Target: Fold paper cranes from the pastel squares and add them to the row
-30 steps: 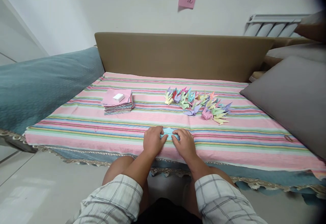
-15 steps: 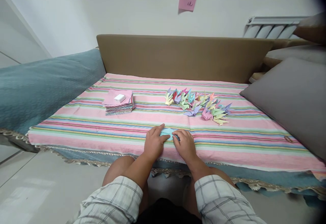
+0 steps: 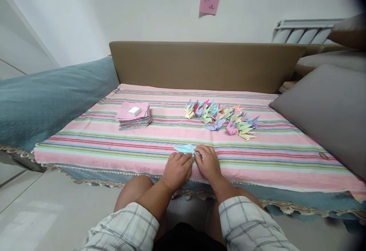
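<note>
A light-blue folded origami paper (image 3: pixel 184 148) lies on the striped cloth in front of me, its pointed end to the left. My right hand (image 3: pixel 207 160) is closed on the paper's right end, thumb and fingers bent together. Along the near edge, my left hand (image 3: pixel 178 167) presses its bent fingers onto the paper, fingertips close to my right thumb; its own thumb is hidden. Beyond my hands, several folded paper cranes (image 3: pixel 219 122) in many colours sit in a cluster. To the left stands a stack of square paper sheets (image 3: pixel 134 119) with a small white block (image 3: pixel 134 111) on top.
The striped cloth (image 3: pixel 85 144) covers a sofa seat with a brown backrest (image 3: pixel 200 66). A blue-green armrest (image 3: pixel 57 91) bounds the left side. At the right lies a large grey cushion (image 3: pixel 326 106), with a small brown loop (image 3: pixel 323 155) near it on the cloth.
My left hand has drawn back from the paper's left part to its near edge, uncovering the left point. My right hand stays at the right end. The view has tilted slightly up.
</note>
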{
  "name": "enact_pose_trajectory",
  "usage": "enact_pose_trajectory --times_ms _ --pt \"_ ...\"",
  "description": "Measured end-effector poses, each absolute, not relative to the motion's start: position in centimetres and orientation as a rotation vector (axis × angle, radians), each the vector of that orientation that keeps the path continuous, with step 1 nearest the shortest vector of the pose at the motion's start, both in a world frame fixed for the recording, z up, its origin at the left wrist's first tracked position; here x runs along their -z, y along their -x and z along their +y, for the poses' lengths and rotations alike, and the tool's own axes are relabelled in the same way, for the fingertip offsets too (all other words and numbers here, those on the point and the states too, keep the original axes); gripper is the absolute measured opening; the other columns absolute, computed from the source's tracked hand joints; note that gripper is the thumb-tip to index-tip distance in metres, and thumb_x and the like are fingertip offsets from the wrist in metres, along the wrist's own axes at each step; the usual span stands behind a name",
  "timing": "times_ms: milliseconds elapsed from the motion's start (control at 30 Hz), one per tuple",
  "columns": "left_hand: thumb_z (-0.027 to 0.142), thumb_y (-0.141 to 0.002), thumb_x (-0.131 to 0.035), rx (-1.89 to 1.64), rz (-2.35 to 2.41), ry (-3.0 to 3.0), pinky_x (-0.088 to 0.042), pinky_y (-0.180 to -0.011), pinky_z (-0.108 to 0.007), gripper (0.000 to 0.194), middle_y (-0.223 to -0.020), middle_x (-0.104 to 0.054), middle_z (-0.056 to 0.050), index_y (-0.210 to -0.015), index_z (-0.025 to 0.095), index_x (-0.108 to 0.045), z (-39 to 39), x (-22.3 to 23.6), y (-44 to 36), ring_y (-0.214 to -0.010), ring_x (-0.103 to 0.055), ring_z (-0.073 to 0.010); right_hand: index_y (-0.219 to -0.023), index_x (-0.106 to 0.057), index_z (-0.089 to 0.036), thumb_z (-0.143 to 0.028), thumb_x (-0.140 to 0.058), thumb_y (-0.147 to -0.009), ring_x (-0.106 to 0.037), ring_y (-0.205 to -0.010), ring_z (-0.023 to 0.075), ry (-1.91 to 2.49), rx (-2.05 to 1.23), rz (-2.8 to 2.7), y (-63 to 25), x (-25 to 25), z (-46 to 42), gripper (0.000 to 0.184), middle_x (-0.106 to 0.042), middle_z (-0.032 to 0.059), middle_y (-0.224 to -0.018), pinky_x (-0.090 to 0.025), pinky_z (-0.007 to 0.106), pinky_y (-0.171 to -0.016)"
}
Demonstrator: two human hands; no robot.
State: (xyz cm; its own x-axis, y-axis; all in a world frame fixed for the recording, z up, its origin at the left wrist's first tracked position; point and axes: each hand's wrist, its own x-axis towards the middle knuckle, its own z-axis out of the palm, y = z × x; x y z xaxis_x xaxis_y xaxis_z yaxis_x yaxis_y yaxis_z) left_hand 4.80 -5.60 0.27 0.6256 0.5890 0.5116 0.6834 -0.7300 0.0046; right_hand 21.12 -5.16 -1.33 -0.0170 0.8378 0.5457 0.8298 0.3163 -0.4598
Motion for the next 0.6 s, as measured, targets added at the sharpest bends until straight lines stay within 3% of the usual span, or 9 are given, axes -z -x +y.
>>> enact_pose_trajectory --times_ms 133,300,600 --pt "0.023 -0.087 -0.048 0.757 -1.074 2.606 -0.038 -0.088 -0.041 0.028 -0.114 -0.065 -0.005 -0.112 0.024 -0.061 -5.4 0.0 -4.8 -0.096 -0.057 -0.0207 -0.092 -0.065 -0.02 -0.026 -0.048 -0.087 -0.053 -0.094 0.0211 1.472 -0.041 -1.81 -21.2 1.3 -5.2 0.019 -0.065 0.0056 -0.101 -0.038 0.034 -0.085" --pt "0.026 -0.085 -0.05 0.819 -1.176 2.608 -0.025 -0.104 -0.048 0.03 -0.113 -0.065 -0.005 -0.113 0.026 -0.06 -5.5 -0.2 -4.9 -0.102 -0.057 -0.0218 -0.094 -0.064 -0.02 -0.028 -0.041 -0.091 -0.054 -0.093 0.0197 1.47 -0.088 -1.814 -21.2 1.1 -5.6 0.025 -0.066 0.0046 -0.098 -0.036 0.033 -0.086" --pt "0.052 -0.08 -0.054 0.865 -1.298 2.674 -0.01 -0.11 -0.054 0.045 -0.116 -0.064 -0.009 -0.115 0.024 -0.059 -5.3 -0.6 -5.0 -0.112 -0.053 -0.0271 -0.096 -0.063 -0.019 -0.021 -0.038 -0.089 -0.055 -0.091 0.0199 1.444 -0.15 -1.863 -21.1 0.8 -6.2 0.027 -0.066 0.0045 -0.095 -0.035 0.034 -0.085"
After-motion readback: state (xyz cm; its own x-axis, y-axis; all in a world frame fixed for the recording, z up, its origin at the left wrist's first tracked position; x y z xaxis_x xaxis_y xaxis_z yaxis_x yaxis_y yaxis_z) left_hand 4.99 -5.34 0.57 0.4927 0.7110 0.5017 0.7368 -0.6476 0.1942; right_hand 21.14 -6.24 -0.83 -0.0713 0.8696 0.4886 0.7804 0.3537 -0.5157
